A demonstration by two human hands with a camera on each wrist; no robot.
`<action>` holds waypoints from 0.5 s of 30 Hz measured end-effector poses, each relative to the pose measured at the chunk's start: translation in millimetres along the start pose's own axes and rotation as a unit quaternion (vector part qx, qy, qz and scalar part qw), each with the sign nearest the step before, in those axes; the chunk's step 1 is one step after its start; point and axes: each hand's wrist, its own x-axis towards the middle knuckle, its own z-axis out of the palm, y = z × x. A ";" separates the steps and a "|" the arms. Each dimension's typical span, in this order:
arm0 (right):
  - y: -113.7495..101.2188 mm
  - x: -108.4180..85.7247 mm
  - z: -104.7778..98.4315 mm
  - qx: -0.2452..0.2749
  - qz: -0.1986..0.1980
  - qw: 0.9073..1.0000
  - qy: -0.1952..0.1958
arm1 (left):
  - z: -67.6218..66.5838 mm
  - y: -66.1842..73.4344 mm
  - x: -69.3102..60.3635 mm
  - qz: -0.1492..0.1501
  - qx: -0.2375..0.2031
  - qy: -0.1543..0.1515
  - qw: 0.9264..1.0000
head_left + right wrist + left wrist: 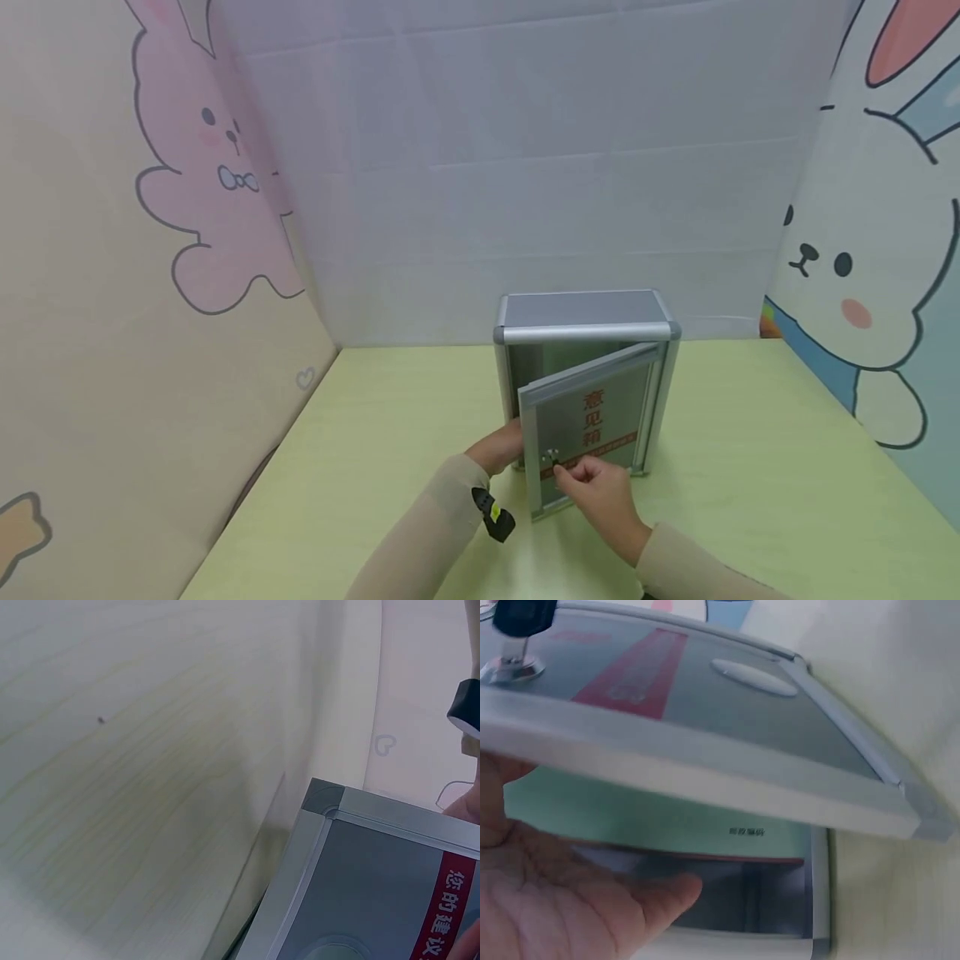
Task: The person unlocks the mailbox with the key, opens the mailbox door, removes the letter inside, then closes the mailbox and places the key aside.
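A grey metal suggestion box [585, 310] stands on the table, its framed door [570, 417] swung partway out. The door bears red characters and a red band. My right hand [600, 496] is in front of the door, thumb and finger pinching the black-headed key [525, 616] in the lock. My left hand [501, 448] reaches behind the door's free edge into the opening. In the left wrist view its thumb [667, 896] is straight, while the other fingers are largely hidden. Near it inside the box shows a pale green envelope [675, 821] with small print.
The pale wood-grain table [375, 417] extends to both sides of the box. A white cloth wall [525, 167] rises behind it, with rabbit-printed panels at left and right. A black wrist strap [492, 514] is on the left sleeve.
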 end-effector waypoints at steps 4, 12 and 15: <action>-0.2 -0.5 0.4 0.006 -0.006 1.000 0.002 | 5.8 6.3 3.6 0.017 0.000 0.025 1.000; -0.6 -0.8 0.8 0.012 0.005 1.000 0.003 | 8.2 22.6 2.3 0.046 -0.032 0.000 0.998; 0.0 -1.1 0.8 0.013 0.008 1.000 0.002 | 6.1 20.9 2.7 0.046 -0.035 -0.008 0.998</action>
